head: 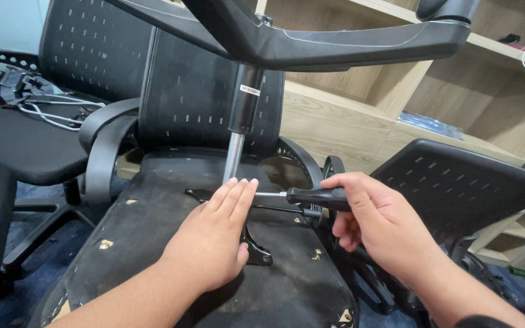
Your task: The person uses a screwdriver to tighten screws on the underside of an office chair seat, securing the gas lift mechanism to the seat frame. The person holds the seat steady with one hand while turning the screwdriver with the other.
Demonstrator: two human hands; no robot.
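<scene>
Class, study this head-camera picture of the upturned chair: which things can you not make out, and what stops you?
Head view:
- Screwdriver tip: hidden behind the left hand fingers.
- Mechanism plate under the seat: mostly covered by the left hand.
- Chair base: arms cut off by the top edge.
- Gas cylinder label: too small to read.
- Right hand palm: turned away.

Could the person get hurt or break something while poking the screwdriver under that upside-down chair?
Maybe. The left hand rests flat by the screwdriver tip, so if the tool slips, its fingers could get jabbed. The right hand holds the handle sideways, which may let the tip jump off. The chair base sticks up on the gas cylinder right above the hands; it could perhaps wobble or bump the person's head.
</scene>
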